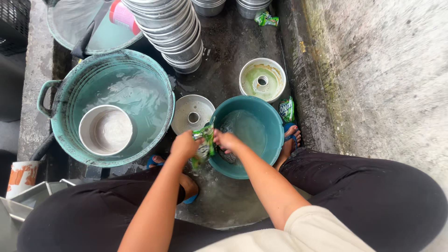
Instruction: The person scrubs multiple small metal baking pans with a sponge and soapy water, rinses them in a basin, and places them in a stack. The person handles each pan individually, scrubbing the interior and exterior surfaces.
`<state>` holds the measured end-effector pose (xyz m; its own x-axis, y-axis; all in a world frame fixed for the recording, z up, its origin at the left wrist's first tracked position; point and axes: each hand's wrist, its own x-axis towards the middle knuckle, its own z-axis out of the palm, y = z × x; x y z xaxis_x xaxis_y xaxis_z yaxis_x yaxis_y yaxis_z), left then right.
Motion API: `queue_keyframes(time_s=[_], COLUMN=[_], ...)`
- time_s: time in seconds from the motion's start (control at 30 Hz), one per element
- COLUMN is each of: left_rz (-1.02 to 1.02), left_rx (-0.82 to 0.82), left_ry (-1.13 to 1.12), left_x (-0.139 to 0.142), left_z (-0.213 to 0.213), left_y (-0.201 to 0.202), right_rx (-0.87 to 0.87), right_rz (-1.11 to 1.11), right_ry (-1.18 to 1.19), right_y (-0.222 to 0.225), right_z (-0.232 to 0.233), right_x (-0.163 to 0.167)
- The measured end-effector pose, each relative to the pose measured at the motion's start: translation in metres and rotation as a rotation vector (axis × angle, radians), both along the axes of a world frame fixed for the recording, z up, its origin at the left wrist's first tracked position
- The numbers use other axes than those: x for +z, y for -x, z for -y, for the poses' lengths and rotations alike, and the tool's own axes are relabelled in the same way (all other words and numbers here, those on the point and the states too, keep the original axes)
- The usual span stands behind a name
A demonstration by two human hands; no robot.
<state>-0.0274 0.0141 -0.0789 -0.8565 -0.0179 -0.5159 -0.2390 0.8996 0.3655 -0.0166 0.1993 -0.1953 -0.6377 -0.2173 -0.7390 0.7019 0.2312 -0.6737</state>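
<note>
- Far left, a big teal tub point(60, 135) sits on the wet concrete floor point(233, 56), full of water, with a round metal pan point(106, 129) inside it. Both look heavy with water; the tub has a side handle to lift by.
- Above it, a leaning stack of metal pans point(175, 32), wet and likely slick.
- Centre now: a ring-shaped metal pan point(192, 114) lies flat on the floor, just beside the small teal basin point(261, 140), touching or nearly touching its rim.
- Here's the action: the left hand point(184, 145) has its grip closed around a green plastic sachet point(204, 144), held at the basin's left rim. The sachet is thin, soft and crinkly, light as anything, and looks wet, so probably slippery; best pinched firmly at a sealed edge, not the belly.
- The right hand point(227, 140) meets it from the other side, fingers pinched on the sachet's upper edge, just over the water in the basin.
- Further right, a second ring pan point(262, 80) with greenish residue stands apart on the floor.
- Another green sachet point(286, 110) lies by the basin's right rim, near a foot in a blue sandal point(291, 135).
</note>
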Motion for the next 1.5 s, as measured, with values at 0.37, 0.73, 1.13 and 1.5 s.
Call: queue_keyframes(time_s=[0.37,0.73,1.13,1.5], left_rz=[-0.109,0.123,0.218,0.108], left_rx=[0.269,0.417,0.279,0.049], left_ry=[-0.169,-0.438,-0.397,-0.226], left_x=[-0.026,-0.016,-0.057,-0.076], left_z=[-0.127,-0.13,-0.126,-0.127], left_y=[-0.04,-0.047,-0.057,-0.076], right_rx=[-0.658,-0.702,-0.35,-0.456], right_rz=[0.252,-0.034,0.555,0.626], right_ry=[0.258,0.247,0.386,0.256], right_y=[-0.017,-0.033,-0.032,-0.039], right_z=[-0.037,-0.039,-0.056,-0.049], right_x=[0.028,0.008,0.006,-0.009])
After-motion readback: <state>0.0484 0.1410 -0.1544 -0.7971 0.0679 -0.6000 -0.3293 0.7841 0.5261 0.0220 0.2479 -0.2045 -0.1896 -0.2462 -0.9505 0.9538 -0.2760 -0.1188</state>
